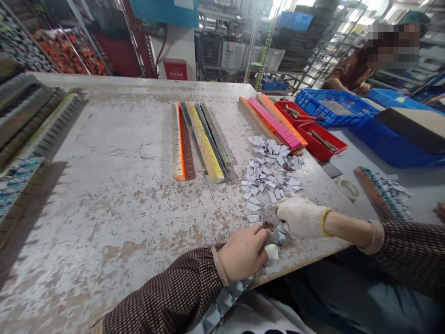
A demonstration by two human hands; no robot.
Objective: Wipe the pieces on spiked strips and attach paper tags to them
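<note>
My left hand (243, 253) is bare, with white tape round a fingertip. Its fingers are closed on a grey strip (225, 301) of folded pieces that runs down over my lap. My right hand (302, 217), in a white glove with a yellow cuff edge, is closed close beside it at small grey-white pieces (279, 235); what its fingertips hold is hidden. Just beyond my hands lies a loose pile of small white pieces (266, 178) on the worn table (114, 204).
Coloured bars (205, 144) lie mid-table, pink and orange bars (274, 120) at the back right. Red trays (321, 141), blue crates (399, 139) and a tape roll (347, 189) stand right. Long bars (34, 125) line the left. Another person (354, 69) is at the back right.
</note>
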